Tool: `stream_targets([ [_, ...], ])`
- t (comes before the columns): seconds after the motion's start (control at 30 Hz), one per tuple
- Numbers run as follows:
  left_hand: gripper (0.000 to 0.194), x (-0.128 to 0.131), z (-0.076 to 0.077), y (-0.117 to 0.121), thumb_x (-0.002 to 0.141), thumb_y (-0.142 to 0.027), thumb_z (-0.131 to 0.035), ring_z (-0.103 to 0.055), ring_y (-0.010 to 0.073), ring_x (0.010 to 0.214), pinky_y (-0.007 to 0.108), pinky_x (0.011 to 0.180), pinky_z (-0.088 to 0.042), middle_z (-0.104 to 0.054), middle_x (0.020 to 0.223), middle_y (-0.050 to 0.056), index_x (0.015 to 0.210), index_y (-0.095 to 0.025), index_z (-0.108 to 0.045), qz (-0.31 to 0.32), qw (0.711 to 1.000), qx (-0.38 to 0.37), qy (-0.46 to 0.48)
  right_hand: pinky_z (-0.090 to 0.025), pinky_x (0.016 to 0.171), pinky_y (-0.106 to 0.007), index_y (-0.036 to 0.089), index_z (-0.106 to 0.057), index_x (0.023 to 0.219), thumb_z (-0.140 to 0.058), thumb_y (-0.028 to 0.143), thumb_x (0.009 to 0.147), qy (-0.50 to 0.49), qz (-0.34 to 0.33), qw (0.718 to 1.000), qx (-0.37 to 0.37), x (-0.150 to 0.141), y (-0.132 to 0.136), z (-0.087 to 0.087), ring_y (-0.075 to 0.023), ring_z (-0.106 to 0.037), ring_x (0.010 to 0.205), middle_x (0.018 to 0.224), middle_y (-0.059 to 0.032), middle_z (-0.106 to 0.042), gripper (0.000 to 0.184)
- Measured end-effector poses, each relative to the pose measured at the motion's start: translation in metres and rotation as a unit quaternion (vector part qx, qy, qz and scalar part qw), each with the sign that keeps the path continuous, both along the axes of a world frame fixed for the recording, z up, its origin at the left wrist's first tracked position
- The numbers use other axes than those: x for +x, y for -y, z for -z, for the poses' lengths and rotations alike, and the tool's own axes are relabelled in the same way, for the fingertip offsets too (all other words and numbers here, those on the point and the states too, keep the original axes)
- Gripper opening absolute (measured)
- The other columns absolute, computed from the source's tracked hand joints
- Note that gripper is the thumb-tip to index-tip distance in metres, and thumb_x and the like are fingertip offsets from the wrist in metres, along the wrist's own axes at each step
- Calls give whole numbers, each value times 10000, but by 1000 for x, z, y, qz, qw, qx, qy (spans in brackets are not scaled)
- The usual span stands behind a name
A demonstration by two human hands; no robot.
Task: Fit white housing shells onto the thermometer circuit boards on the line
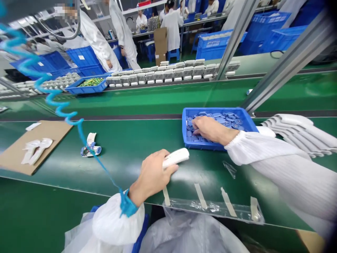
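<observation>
My left hand [152, 175] is closed round a white plastic housing [177, 156], holding it just above the green bench near its front edge. A blue coiled cord [52, 95] runs from a strap on that wrist. My right hand [207, 128] reaches into a blue tray [247, 121] of small blue-grey round parts [226, 117]. Its fingers are bent down among the parts on the tray's left side. Whether they pinch a part is hidden.
White housings [297, 131] lie stacked right of the tray. A cardboard sheet [50, 131] with white shells [37, 149] sits left. A small white-blue piece [91, 146] lies between. Taped clear plastic [213, 207] hangs at the front edge. Beyond the belt are rows of white units [171, 73], blue crates, people in white coats.
</observation>
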State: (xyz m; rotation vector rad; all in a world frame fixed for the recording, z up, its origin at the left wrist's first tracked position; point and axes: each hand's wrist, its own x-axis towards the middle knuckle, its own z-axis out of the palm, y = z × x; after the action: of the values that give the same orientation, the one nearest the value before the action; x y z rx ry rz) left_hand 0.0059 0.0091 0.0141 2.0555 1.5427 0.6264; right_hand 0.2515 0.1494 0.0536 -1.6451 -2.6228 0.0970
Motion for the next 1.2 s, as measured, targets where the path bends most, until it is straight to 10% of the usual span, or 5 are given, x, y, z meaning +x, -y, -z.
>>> stream_targets([
  [0.17, 358, -8, 0, -1, 1020, -531, -524, -615, 168, 792, 298, 715, -455, -706, 948, 38, 1012, -182, -605, -1, 944, -131, 303, -521, 738, -336, 175, -633, 1288, -529, 262, 980, -194, 36, 980, -5, 15, 53, -15, -209, -681, 757, 896, -67, -729, 336],
  [0.43, 319, 31, -10, 6, 1004, -493, -596, -541, 128, 741, 261, 692, -402, -650, 861, -20, 1107, -195, -644, 49, 964, -45, 257, -558, 670, -344, 202, -757, 1176, -754, 622, 828, -574, 134, 790, -170, -15, 136, -4, -168, -624, 632, 720, -29, -701, 545],
  [0.73, 374, 29, -18, 7, 1050, -474, -498, -639, 183, 866, 287, 737, -442, -720, 1043, 33, 1274, -192, -598, 105, 976, -70, 176, -572, 740, -331, 299, -824, 1029, -785, 558, 839, -528, 114, 841, 29, -24, 150, 11, -182, -646, 860, 1058, -46, -693, 324],
  [1.07, 288, 34, -7, 9, 1063, -390, -434, -597, 206, 725, 377, 781, -384, -719, 862, 29, 1046, -195, -645, 122, 987, 104, -12, -544, 769, -308, 242, -714, 1104, -525, 371, 1047, -412, 32, 908, 65, -23, 164, 25, -170, -661, 855, 986, -45, -695, 236],
  [1.2, 243, 37, 7, 17, 1044, -397, -507, -623, 216, 891, 374, 854, -400, -734, 957, 38, 1023, -208, -659, 72, 984, 155, 49, -541, 754, -301, 258, -662, 1121, -548, 380, 1039, -400, 44, 915, 42, -10, 177, 33, -172, -664, 877, 1044, -37, -694, 186],
])
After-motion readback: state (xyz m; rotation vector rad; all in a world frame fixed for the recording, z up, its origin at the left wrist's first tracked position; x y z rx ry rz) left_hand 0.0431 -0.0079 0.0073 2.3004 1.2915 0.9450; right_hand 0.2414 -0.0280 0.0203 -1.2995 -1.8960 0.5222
